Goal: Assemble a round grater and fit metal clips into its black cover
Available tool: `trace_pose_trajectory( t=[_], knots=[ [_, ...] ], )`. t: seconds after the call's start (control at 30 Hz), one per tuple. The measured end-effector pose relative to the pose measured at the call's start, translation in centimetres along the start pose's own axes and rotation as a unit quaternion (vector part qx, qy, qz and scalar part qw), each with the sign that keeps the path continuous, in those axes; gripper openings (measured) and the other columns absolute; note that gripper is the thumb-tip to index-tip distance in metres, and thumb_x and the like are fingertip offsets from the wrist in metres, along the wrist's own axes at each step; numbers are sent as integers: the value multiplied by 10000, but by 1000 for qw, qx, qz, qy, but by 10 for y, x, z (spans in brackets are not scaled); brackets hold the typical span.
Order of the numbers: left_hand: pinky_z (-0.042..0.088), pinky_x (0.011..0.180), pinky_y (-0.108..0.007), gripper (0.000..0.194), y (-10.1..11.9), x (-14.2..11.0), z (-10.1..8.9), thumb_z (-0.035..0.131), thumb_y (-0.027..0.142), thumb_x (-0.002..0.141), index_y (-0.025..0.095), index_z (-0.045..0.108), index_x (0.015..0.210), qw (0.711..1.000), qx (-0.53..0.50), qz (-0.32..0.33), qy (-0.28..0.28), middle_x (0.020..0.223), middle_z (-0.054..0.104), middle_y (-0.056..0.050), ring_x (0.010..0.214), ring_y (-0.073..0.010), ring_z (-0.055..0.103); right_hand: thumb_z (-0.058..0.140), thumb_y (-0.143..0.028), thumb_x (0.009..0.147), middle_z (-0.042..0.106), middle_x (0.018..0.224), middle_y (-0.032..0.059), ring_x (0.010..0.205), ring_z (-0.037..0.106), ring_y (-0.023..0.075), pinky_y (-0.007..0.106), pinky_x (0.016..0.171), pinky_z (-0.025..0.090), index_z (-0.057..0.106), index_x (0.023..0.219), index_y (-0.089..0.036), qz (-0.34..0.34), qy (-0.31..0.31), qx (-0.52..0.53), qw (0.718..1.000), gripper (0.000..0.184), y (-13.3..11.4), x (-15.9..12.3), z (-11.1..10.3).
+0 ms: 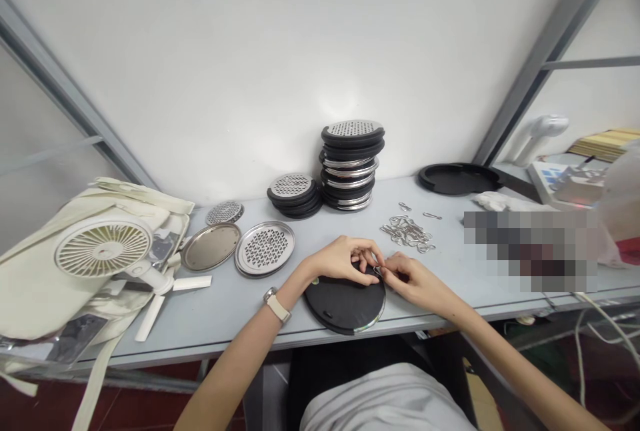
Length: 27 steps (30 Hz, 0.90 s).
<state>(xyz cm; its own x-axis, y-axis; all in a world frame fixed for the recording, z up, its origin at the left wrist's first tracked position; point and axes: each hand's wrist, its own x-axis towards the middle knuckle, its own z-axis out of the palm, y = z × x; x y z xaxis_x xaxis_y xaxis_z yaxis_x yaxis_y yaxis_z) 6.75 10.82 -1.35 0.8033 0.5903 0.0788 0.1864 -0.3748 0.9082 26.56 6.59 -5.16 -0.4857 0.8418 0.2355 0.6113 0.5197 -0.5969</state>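
The left hand (340, 261) and right hand (410, 277) sit together near the bench's (225, 311) front edge. Straight ahead, a stretch of grey bench leads to a tall stack of black and silver rings (350, 164). A scatter of metal clips (406, 232) lies ahead to the right. Leftward, a round metal plate (264, 248) and a white fan (103, 247) stand in the way.

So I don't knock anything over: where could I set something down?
Best on the grey table between the perforated steel disc and the black disc at the left hand and right hand. A smaller patch lies behind the hands, before the disc stack. The left end, around the white fan, is crowded.
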Motion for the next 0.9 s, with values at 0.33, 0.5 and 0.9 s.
trace_pose_trajectory(
  t=[0.33,0.5,0.9],
  knots=[
    [431,610,-209,331,-4,0,0,700,215,681,140,601,987,999,-28,5,-21,845,636,-44,626,-68,513,377,-263,873,357,563,-40,537,381,106,228,507,315,332,569,-196,37,-1,60,998,315,4,-2,-2],
    [418,638,-211,392,-4,1,-1,730,236,656,151,581,1008,1000,18,20,8,794,597,-10,672,-80,514,343,-316,924,444,595,-30,571,435,122,235,550,354,435,643,-186,41,12,53,998,324,-2,0,-3],
    [400,629,-210,388,-6,2,1,722,208,651,161,563,1002,1000,19,13,12,819,595,0,669,-70,520,359,-336,953,546,610,8,598,506,161,271,596,375,513,697,-188,20,14,-7,1000,333,-7,2,2]
  ],
)
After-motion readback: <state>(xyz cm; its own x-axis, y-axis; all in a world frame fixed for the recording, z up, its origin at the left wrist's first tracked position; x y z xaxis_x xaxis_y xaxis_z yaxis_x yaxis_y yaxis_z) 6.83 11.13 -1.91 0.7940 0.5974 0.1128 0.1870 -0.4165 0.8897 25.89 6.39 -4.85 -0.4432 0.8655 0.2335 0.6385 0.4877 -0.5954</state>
